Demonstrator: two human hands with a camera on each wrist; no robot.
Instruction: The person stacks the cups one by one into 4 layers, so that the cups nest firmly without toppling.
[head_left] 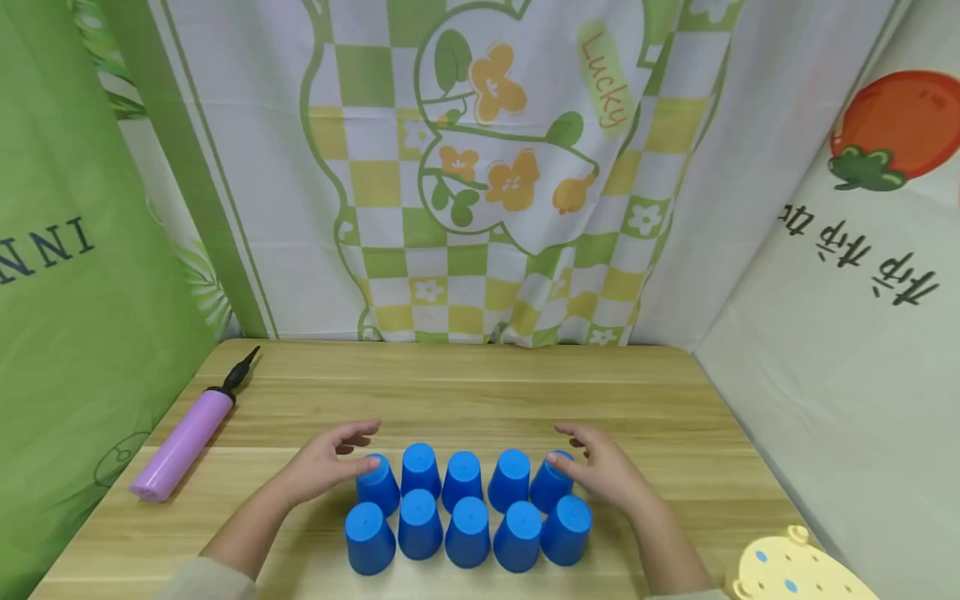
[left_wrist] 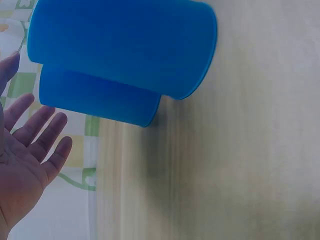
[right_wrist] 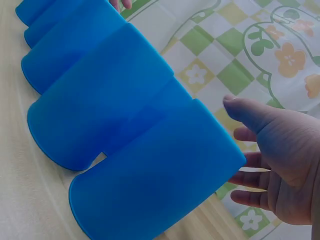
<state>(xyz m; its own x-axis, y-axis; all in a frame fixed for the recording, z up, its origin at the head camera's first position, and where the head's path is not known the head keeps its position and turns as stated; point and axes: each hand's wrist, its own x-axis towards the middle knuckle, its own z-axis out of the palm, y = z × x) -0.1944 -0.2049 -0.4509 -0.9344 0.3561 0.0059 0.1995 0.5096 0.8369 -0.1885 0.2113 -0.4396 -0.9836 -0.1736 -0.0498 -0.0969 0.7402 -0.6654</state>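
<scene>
Several blue plastic cups stand upside down on the wooden table, in a back row (head_left: 462, 483) and a front row (head_left: 468, 537). My left hand (head_left: 326, 465) is beside the left end cup (head_left: 381, 493) of the back row, its thumb overlapping the cup's top in the head view. On the opposite side, my right hand (head_left: 606, 473) is placed likewise by the right end cup (head_left: 550, 490). In the left wrist view, the fingers (left_wrist: 50, 135) are spread and relaxed near a cup (left_wrist: 120, 45). The right wrist view shows loosely extended fingers (right_wrist: 250, 197) behind the nearest cup (right_wrist: 155, 175).
A pink hand pump (head_left: 183, 446) with a black nozzle lies at the table's left side. At the lower right corner is a pale yellow object (head_left: 798, 571) with blue spots. A patterned curtain (head_left: 517, 275) hangs behind the table (head_left: 480, 383), with cloth walls at both sides.
</scene>
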